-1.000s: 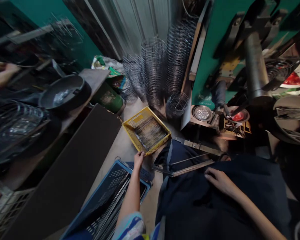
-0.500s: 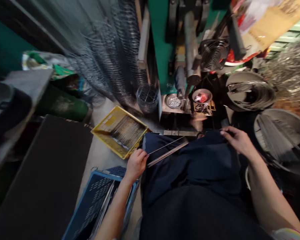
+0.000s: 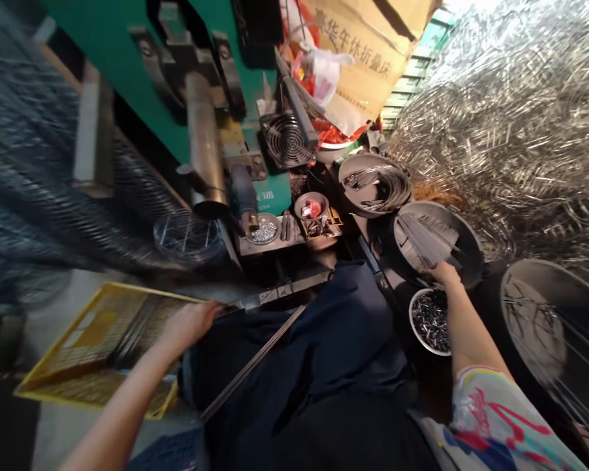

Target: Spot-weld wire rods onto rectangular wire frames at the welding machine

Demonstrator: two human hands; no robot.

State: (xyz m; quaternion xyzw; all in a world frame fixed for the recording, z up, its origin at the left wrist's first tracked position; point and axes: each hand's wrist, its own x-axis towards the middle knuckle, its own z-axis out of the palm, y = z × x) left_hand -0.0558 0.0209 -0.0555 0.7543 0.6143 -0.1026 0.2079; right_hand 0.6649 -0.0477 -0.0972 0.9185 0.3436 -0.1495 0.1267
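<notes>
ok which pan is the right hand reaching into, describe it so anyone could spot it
Right of the green machine, three round dark pans sit before the shiny wire heap. The right hand reaches the middle pan, which alone holds a fan of straight rods.

We see open lap cloth at six o'clock; wire-filled pans crowd three o'clock, the green machine blocks twelve.
</notes>
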